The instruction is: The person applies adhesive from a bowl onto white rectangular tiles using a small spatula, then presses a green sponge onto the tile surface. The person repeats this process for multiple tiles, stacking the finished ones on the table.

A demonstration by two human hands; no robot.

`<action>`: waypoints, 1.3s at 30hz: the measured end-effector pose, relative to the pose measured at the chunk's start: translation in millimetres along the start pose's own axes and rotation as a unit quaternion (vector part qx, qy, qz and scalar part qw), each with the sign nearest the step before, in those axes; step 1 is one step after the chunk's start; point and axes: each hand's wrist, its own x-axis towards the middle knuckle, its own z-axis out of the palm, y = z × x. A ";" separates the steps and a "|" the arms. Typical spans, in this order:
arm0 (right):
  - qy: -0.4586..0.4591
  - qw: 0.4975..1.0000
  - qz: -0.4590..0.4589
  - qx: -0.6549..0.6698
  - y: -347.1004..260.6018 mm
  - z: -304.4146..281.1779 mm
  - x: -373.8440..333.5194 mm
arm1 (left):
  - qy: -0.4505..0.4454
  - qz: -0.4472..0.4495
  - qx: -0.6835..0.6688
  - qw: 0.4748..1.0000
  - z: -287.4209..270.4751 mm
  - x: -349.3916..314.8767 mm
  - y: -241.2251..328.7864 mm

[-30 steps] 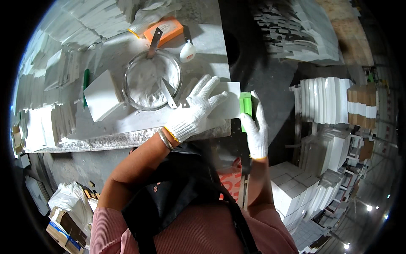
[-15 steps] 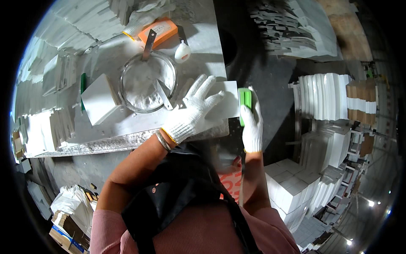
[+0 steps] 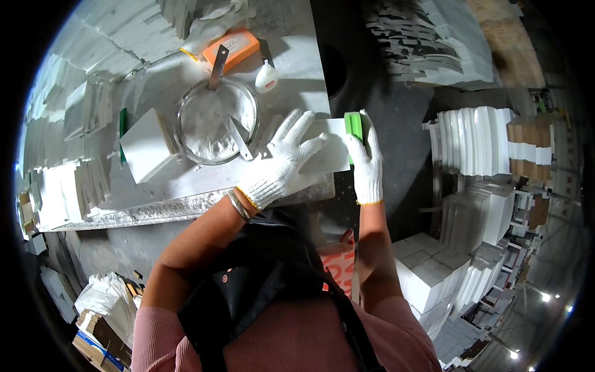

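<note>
A white rectangular tile (image 3: pixel 333 145) lies at the table's right side, its end sticking out past the edge. Spread flat on it is my left hand (image 3: pixel 284 156), in a white knit glove, fingers apart. My right hand (image 3: pixel 368 162), gloved likewise, grips a green hand-held block (image 3: pixel 353 131) against the tile's right end. The block's underside is hidden. Left of my left hand stands a round clear-rimmed bowl (image 3: pixel 178 127) of white powder or paste. One scraper (image 3: pixel 239 139) lies in it, and another scraper (image 3: pixel 217 67) leans on its far rim.
Beyond the bowl are an orange box (image 3: pixel 238 46) and a small white squeeze bottle (image 3: pixel 267 78). A stack of white tiles (image 3: pixel 146 146) and a green strip (image 3: pixel 123 133) sit to its left. More white stacks (image 3: pixel 474 141) stand across the floor at right.
My right hand has slid the green block away from me along the tile's right end. My left hand stays in place on the tile.
</note>
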 end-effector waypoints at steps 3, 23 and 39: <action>-0.028 0.998 -0.026 -0.049 2.8 -13.6 3.0 | -0.001 0.005 0.003 1.000 0.1 2.0 0.2; -0.025 0.999 -0.003 -0.031 -3.7 -9.6 -34.2 | 0.001 -0.006 0.014 1.000 0.0 -3.7 -1.8; -0.001 0.995 0.066 0.073 3.7 -0.6 -6.3 | 0.001 0.003 0.007 1.000 -0.8 0.2 0.3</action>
